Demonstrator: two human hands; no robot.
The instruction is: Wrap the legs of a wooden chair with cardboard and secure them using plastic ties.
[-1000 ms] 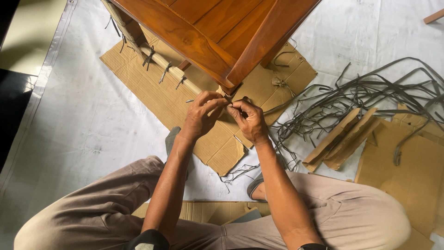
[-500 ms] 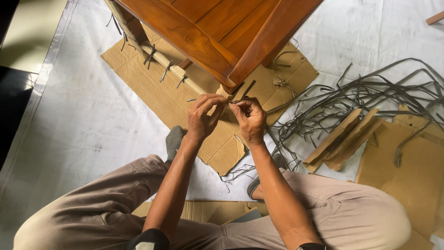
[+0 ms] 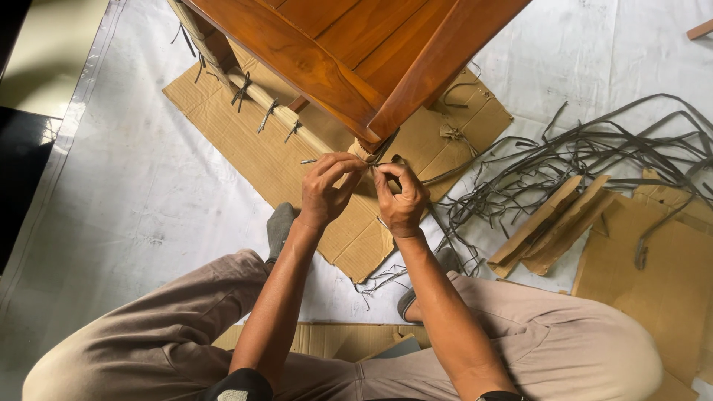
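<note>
The wooden furniture piece [image 3: 349, 52] stood over a flat cardboard sheet [image 3: 245, 148], and everything is placed from its near corner. Just below that corner, the left hand [image 3: 327, 189] and the right hand [image 3: 401, 200] met, fingertips close together, both pinching a thin grey strap [image 3: 382, 165] tied around a cardboard-wrapped leg end [image 3: 362, 151]. The left fingers curled tight over thumb and forefinger; the right thumb and forefinger were pressed together on the strap, the other fingers folded. Whether the knot was being tightened or loosened could not be told.

To the left of the corner, a wrapped rail [image 3: 260, 96] already carried several tied straps [image 3: 266, 115] with their ends sticking out, so that part looked finished. The tie at the corner seemed to be the one in hand and not yet settled.

To the right of the corner lay a tangle of loose grey straps [image 3: 594, 156] and folded cardboard pieces [image 3: 549, 226] on the white floor sheet [image 3: 126, 215], suggesting more material remained unused.
</note>
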